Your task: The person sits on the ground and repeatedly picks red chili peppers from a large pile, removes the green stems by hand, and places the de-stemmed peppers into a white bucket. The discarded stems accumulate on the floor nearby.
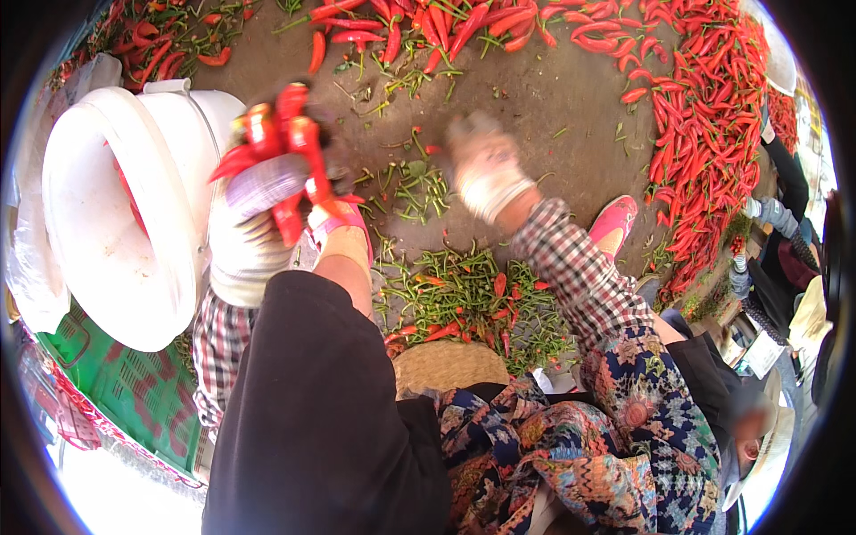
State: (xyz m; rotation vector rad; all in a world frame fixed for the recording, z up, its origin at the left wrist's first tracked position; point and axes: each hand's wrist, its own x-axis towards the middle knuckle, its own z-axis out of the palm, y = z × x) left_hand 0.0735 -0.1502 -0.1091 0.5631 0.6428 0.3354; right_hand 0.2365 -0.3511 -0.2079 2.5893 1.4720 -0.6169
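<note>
Several red chili peppers (304, 144) are bunched in my left hand (267, 184), which wears a striped knit glove. It is raised above my left foot, just right of a white plastic bucket (120, 221). The bucket lies tilted with its mouth towards me, and a few red peppers (127, 194) show inside. My right hand (485, 160), also gloved, hovers over the ground and is blurred; whether its fingers hold anything is unclear. Beneath it to the left are green pepper stems (418, 190). At the top lies a pile of red peppers (435, 27).
A large heap of red peppers (702, 147) runs along the right. Between my feet lies a mound of green stems (461, 287) before a woven seat (451, 366). A green plastic crate (124, 388) stands lower left. Other people with gloved hands (739, 277) sit at the right.
</note>
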